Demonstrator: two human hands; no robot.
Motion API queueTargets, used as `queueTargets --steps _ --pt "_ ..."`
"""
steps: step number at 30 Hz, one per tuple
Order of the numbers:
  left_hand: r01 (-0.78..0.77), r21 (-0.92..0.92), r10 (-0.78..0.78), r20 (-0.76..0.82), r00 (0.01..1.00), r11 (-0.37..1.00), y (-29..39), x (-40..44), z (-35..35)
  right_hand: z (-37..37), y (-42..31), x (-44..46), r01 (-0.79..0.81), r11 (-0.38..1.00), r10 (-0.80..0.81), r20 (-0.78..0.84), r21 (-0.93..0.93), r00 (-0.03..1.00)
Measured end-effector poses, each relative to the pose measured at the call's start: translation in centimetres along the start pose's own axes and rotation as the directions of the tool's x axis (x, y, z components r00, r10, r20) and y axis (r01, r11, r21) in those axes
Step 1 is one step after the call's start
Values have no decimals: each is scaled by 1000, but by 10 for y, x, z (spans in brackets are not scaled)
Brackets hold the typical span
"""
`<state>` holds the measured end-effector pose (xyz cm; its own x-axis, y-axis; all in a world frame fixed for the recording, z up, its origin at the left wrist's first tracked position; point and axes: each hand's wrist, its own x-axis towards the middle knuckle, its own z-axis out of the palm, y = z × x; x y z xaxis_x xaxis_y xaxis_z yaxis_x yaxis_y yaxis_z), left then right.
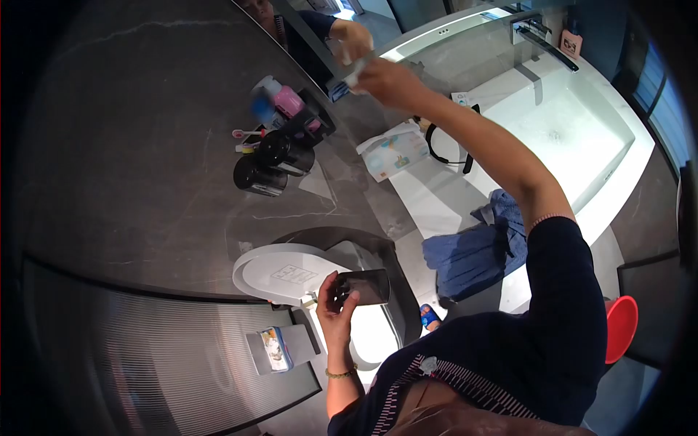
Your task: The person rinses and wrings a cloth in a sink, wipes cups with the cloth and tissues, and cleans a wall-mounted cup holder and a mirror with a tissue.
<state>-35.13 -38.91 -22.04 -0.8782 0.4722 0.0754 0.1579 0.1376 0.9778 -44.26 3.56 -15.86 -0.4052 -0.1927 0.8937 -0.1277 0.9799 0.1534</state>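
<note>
My right hand (392, 83) is raised at the end of an outstretched arm, its fingers closed on a white cloth (355, 77), mostly hidden by the fingers. The cloth is against the lower edge of the mirror (313, 43), where the hand's reflection shows. Lower down, my left hand (338, 301) grips a dark, smooth, box-shaped object (369, 287); its exact kind cannot be made out. That hand is in front of the toilet (280, 272), whose lid is raised. A yellowish bracelet circles the left wrist.
Wall-mounted black cups (259, 176), a pink bottle (289, 102) and toothbrushes are at left. Right of them are a white basin (574, 138) with a black faucet (545, 45), a printed packet (395, 151), a blue towel (465, 258) and a red bucket (622, 329).
</note>
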Motion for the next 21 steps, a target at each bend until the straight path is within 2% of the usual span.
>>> queueTargets --steps 1,2,5,9,11,12,14,16,17,19,21 --pt "0 -14 0 -5 1000 1000 -1 0 0 -4 3 28 79 993 -86 -83 -86 993" --pt "3 -26 -3 -10 1000 1000 -2 0 -1 -23 -3 59 61 995 -78 -257 -76 963" --pt "0 -59 -2 -26 1000 998 -4 2 -1 -20 20 99 40 994 -69 -294 -103 953" --pt "6 -55 -8 -37 999 998 -7 2 -3 1 33 97 107 993 -85 -369 40 925" --pt "13 -50 -15 -32 999 999 -9 2 -1 -15 17 69 103 971 -165 -288 -218 943" --pt "19 -38 -20 -23 1000 999 -9 2 -1 -10 14 46 101 971 -162 -284 -219 945" --pt "22 -17 -23 -6 1000 1000 -9 2 1 16 11 -5 50 989 -58 -58 -136 997" --pt "15 -15 -15 1 1000 1000 -6 3 2 6 -3 -16 150 974 -139 72 -171 988" --pt "8 -12 -8 7 1000 1000 -4 5 3 6 -3 -10 153 972 -143 67 -176 987" --pt "10 -3 -10 17 1000 1000 -1 4 5 10 -2 6 4 995 -10 -62 -100 998" --pt "13 -2 -13 17 1000 1000 -3 4 3 -18 -9 61 -50 999 42 -288 -20 957"
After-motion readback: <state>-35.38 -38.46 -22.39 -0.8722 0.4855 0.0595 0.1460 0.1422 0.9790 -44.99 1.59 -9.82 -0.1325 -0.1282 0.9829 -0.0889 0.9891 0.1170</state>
